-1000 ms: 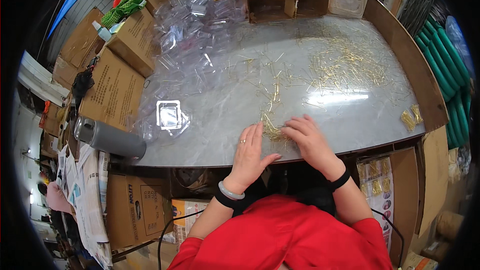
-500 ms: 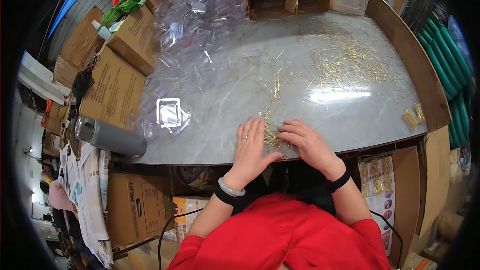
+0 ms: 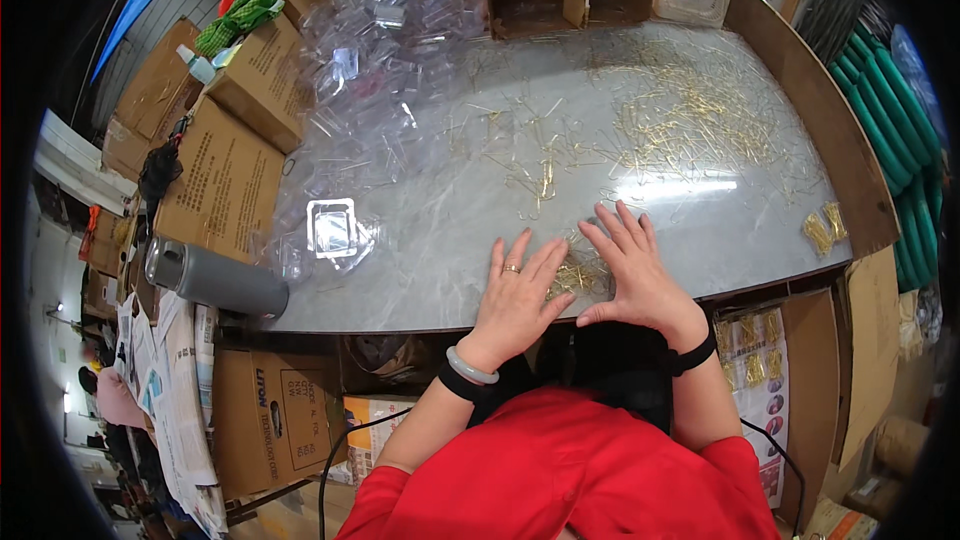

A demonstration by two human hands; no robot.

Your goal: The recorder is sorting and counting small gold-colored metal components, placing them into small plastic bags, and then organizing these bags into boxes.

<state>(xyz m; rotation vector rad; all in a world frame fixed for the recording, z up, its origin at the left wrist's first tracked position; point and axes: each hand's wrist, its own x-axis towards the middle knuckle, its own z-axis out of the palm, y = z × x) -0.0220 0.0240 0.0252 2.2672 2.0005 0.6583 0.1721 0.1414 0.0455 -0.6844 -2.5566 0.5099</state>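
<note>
Between my hands, near the front edge of the table, lies a small pile of thin gold wire hooks. My left hand is palm down with fingers apart, its fingertips against the left side of the pile. On the pile's other side, my right hand has its fingers stretched out and its thumb spread wide. Neither hand has anything gripped in it. Farther up the table is a small cluster of gold hooks, and a large scatter of gold hooks covers the far right.
Clear plastic boxes heap up at the far left. A grey bottle lies at the left edge by cardboard boxes. Two gold bundles rest near the right corner. A cardboard rim borders the right side.
My right hand has opened, its fingers spreading and reaching farther from me. My left hand has shifted slightly right, fingers more apart. The pile between them has moved right.
</note>
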